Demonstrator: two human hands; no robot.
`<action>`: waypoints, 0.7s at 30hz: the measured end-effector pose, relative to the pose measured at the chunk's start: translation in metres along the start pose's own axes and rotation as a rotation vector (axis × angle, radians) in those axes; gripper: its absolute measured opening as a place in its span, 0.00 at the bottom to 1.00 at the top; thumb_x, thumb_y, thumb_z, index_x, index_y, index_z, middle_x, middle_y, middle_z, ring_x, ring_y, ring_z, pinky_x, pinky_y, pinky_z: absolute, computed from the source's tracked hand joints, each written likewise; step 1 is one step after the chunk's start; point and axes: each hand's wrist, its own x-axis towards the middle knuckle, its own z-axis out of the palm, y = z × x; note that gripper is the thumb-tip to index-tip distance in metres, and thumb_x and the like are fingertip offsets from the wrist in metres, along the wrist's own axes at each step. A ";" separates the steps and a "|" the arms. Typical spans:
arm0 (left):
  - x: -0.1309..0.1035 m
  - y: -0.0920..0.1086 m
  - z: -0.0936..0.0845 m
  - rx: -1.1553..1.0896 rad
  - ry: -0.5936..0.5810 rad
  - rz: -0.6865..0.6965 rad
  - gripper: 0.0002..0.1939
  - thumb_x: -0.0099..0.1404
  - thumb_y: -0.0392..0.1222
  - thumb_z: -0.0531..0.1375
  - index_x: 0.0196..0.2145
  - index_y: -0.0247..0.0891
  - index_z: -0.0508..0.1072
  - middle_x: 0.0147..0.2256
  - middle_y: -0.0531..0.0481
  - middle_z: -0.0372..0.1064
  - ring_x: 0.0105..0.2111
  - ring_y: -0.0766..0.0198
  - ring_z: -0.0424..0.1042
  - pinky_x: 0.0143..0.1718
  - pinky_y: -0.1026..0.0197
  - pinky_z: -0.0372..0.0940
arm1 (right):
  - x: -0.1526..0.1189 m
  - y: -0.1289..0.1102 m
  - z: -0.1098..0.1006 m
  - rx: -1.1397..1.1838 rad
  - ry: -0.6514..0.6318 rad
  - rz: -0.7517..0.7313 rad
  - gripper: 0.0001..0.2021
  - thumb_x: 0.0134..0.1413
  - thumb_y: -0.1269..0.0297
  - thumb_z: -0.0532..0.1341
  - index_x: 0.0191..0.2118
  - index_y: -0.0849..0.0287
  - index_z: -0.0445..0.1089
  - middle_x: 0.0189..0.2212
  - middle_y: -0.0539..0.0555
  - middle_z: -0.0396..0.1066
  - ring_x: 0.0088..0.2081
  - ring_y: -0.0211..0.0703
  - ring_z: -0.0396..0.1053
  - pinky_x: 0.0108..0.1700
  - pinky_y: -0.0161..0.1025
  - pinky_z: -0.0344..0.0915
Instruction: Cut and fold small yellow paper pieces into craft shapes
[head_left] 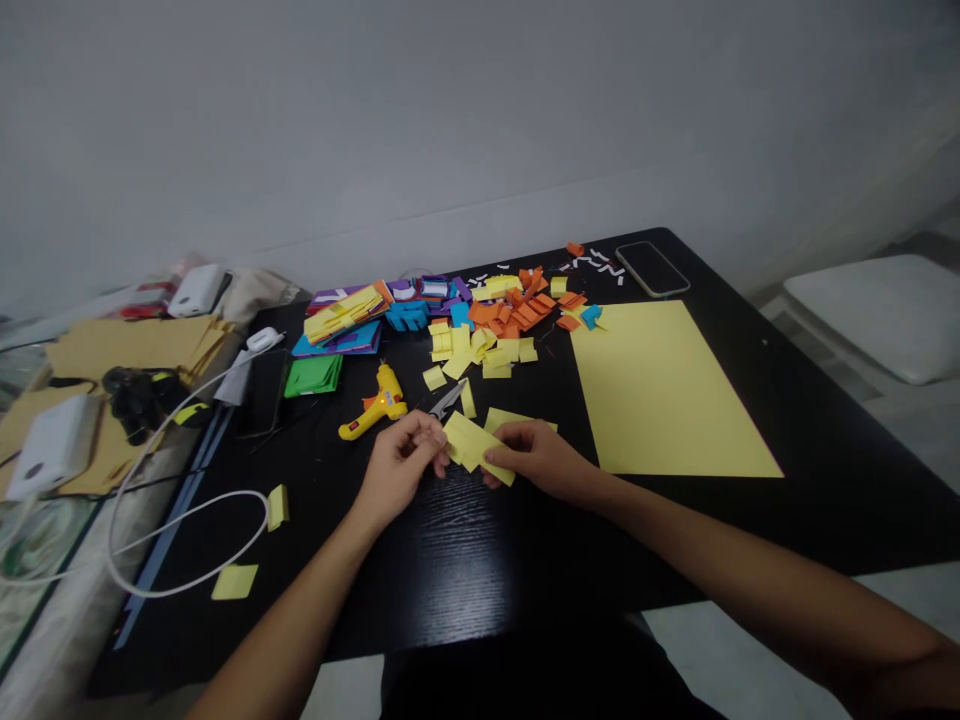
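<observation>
A strip of yellow paper (474, 440) is held between my two hands above the near part of the black table. My right hand (536, 455) grips its right end, thumb on top and fingers beneath. At the strip's left edge, the curled fingers of my left hand (405, 458) pinch the paper. Another yellow paper piece (499, 417) lies just behind my right hand. Scissors (450, 398) rest behind my left hand, their handles hidden by it. Left of them lies a yellow glue gun (381, 402). Cut yellow pieces (480, 350) are heaped farther back.
A large yellow sheet (667, 390) lies on the right of the black table (847, 470), with a phone (651, 270) behind it. Orange pieces (517, 315) and green paper (313, 375) lie toward the back. A white cable (187, 590) loops at left.
</observation>
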 end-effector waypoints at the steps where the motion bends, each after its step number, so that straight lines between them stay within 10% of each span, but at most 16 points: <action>1: 0.000 0.002 0.002 -0.013 -0.037 -0.021 0.13 0.64 0.49 0.65 0.34 0.35 0.72 0.22 0.53 0.72 0.20 0.68 0.70 0.25 0.66 0.67 | 0.000 0.001 0.000 -0.002 -0.017 0.000 0.10 0.52 0.59 0.67 0.28 0.60 0.73 0.24 0.51 0.77 0.27 0.41 0.74 0.36 0.39 0.69; 13: -0.001 0.001 0.002 0.003 -0.281 -0.190 0.18 0.62 0.53 0.67 0.32 0.34 0.71 0.22 0.53 0.71 0.20 0.67 0.71 0.22 0.65 0.68 | 0.008 0.005 -0.006 0.123 0.247 -0.173 0.17 0.43 0.61 0.74 0.38 0.59 0.71 0.30 0.48 0.76 0.27 0.36 0.72 0.34 0.36 0.71; 21: -0.008 -0.001 0.012 0.169 -0.283 -0.066 0.16 0.68 0.51 0.63 0.31 0.34 0.73 0.24 0.54 0.70 0.23 0.70 0.62 0.23 0.68 0.54 | -0.001 0.011 0.003 0.062 0.207 -0.244 0.20 0.45 0.59 0.75 0.39 0.56 0.67 0.27 0.47 0.75 0.26 0.39 0.74 0.34 0.38 0.73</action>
